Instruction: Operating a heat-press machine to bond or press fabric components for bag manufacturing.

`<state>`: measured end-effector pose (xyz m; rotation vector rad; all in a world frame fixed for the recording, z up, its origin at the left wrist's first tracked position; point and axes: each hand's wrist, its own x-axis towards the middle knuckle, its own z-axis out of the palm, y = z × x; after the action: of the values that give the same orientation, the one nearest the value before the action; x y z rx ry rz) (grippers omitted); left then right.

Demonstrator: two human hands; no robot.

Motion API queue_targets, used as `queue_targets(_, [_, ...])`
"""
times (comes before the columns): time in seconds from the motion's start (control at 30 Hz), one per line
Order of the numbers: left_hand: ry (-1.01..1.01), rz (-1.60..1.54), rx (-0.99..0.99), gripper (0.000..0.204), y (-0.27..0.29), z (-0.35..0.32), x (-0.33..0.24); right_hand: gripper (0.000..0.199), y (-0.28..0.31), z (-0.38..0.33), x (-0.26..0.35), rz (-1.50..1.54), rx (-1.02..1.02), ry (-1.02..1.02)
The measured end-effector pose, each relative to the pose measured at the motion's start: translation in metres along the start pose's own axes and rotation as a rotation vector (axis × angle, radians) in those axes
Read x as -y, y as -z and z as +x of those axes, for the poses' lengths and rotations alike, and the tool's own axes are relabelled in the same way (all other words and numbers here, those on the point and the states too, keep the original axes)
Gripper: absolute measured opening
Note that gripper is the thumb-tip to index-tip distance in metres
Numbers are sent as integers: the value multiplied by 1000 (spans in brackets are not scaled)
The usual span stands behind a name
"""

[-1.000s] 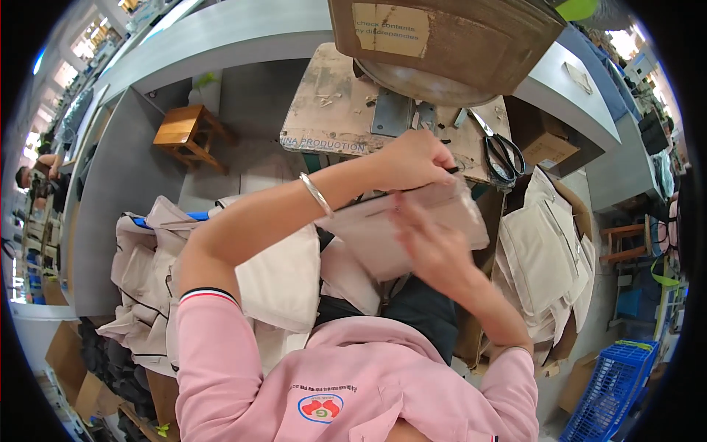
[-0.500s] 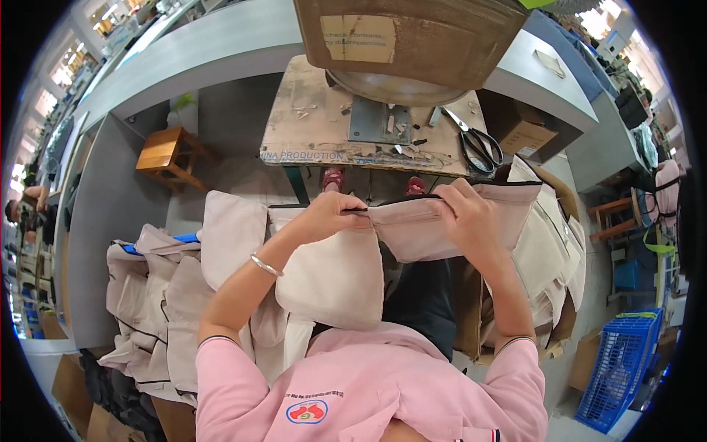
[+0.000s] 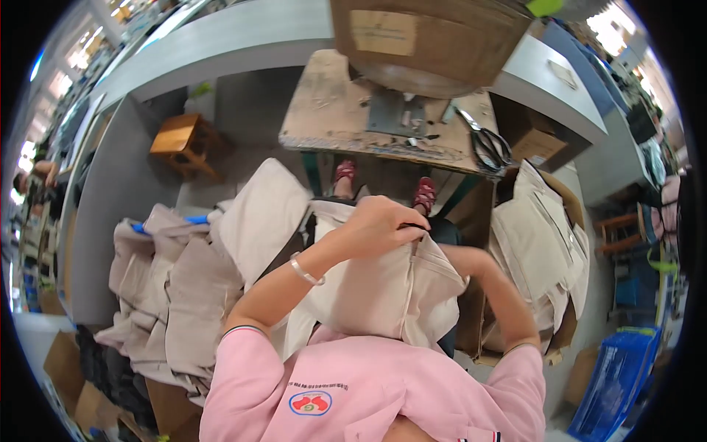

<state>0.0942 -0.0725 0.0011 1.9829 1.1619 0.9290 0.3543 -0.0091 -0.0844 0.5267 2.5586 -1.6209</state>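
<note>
worn wooden counter (image 3: 346,118) ahead, scissors (image 3: 486,147) on it. my left hand (image 3: 379,225) pinches the beige cloth piece (image 3: 383,287) over my lap; my right hand is hidden under it, grip unclear. beige stacks sit on both sides, so i judge it midway.
</note>
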Motion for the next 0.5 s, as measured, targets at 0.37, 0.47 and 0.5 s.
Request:
queue_targets(0.37, [105, -253, 254, 29, -158, -35, 23, 57, -90, -66, 6, 1632, -537, 1029])
queue_targets(0.47, [79, -187, 281, 27, -163, -36, 14, 65, -101, -83, 8, 1256, -1494, 643])
queue_targets(0.5, [83, -198, 262, 27, -159, -36, 11, 65, -99, -88, 10, 913, -1464, 525])
